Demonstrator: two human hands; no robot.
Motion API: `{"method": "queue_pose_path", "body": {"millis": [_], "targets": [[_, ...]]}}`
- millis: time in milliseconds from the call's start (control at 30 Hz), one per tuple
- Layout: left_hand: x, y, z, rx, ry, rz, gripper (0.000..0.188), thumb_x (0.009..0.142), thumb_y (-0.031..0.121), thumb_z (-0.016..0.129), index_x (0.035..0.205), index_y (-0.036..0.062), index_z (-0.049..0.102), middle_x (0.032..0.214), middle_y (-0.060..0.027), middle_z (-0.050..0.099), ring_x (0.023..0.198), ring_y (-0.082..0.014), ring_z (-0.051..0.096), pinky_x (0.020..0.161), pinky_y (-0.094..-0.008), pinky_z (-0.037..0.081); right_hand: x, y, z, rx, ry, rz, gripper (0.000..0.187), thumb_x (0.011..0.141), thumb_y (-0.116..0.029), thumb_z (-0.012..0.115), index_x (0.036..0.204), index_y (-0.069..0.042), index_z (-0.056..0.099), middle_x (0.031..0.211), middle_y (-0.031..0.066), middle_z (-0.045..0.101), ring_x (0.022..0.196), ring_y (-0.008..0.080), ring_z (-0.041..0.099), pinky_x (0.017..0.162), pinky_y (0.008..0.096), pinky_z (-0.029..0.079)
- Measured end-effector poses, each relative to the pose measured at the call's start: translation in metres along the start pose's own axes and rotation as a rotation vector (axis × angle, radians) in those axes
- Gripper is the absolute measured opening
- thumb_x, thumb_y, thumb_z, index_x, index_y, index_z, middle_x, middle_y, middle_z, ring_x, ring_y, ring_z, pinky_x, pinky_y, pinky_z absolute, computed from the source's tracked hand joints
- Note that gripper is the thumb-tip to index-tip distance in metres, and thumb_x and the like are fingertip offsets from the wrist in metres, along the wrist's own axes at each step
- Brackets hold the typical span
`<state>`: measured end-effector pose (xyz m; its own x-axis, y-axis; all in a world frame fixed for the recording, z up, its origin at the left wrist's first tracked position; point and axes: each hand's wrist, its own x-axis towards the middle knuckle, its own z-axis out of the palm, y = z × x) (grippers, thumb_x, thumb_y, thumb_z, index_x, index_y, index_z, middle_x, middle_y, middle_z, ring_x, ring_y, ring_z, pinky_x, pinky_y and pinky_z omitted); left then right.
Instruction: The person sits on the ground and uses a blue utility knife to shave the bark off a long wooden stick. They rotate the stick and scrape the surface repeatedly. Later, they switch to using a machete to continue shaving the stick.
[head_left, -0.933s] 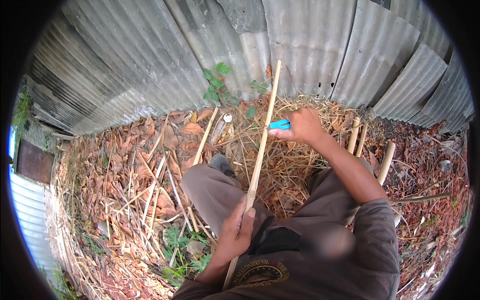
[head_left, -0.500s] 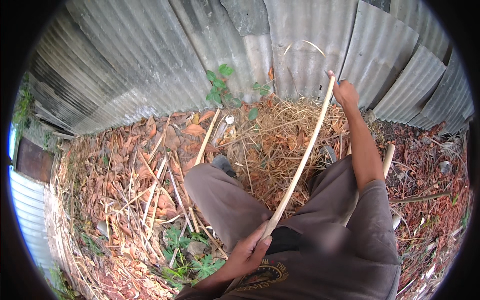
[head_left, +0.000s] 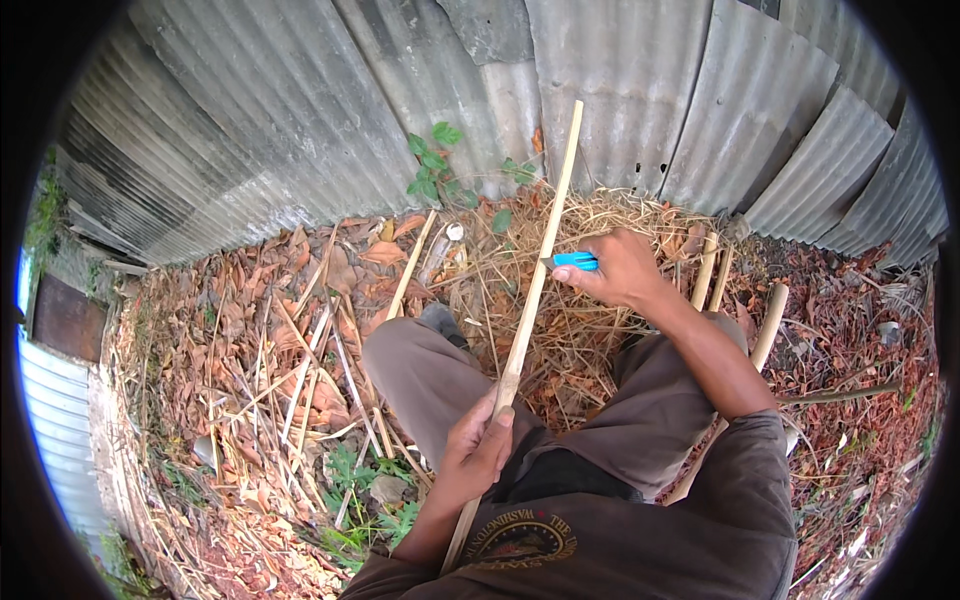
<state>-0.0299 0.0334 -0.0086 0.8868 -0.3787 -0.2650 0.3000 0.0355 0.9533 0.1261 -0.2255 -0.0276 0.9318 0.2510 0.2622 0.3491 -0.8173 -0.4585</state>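
A long pale wooden stick slants up from my lap toward the metal fence. My left hand is wrapped round its lower part, and its lowest end runs down along my shirt. The upper stretch looks peeled and smooth; near my left hand the surface is rougher and greyer. My right hand grips a blue-handled cutter knife, whose short blade meets the right side of the stick about midway up.
A corrugated metal fence stands just ahead. Thin shavings lie between my legs. Several sticks lie at my right, others among dry leaves on the left. A small green plant grows at the fence.
My right hand has come back from the stick's far tip to its middle. The stick has swung left and slid down through my left hand. A curled shaving in the air is gone.
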Motion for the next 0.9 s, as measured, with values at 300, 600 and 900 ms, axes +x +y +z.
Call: {"method": "queue_pose_path", "body": {"millis": [300,600,900], "targets": [[0.004,0.006,0.007,0.047,0.05,-0.004,0.046,0.101,0.013,0.045,0.144,0.0008,0.033,0.063,0.0063,0.038,0.049,-0.0005,0.034,0.044,-0.0165,0.029,-0.001,0.006,0.014,-0.075,0.033,-0.047,0.08,0.072,-0.082,0.048,0.058,-0.004,0.063,0.049,0.0171,0.054,0.05,0.0357,0.059,0.05,0.0474,0.047],[0.005,0.008,0.006,0.154,0.009,0.043,0.044,0.102,0.021,0.04,0.14,-0.0004,0.035,0.053,0.004,0.038,0.042,-0.0022,0.032,0.04,-0.0173,0.027,0.029,0.035,0.002,-0.208,0.135,0.03,0.076,0.071,-0.079,0.052,0.063,-0.005,0.065,0.05,0.0151,0.055,0.052,0.036,0.06,0.052,0.0465,0.047],[-0.013,-0.001,0.008,0.047,-0.096,-0.074,0.045,0.103,0.024,0.039,0.141,0.0008,0.034,0.053,0.0038,0.038,0.042,-0.0024,0.032,0.04,-0.0179,0.027,0.065,0.112,-0.029,-0.307,0.275,0.334,0.084,0.074,-0.083,0.043,0.065,-0.003,0.067,0.056,0.0164,0.059,0.06,0.0331,0.063,0.056,0.046,0.049]]}}
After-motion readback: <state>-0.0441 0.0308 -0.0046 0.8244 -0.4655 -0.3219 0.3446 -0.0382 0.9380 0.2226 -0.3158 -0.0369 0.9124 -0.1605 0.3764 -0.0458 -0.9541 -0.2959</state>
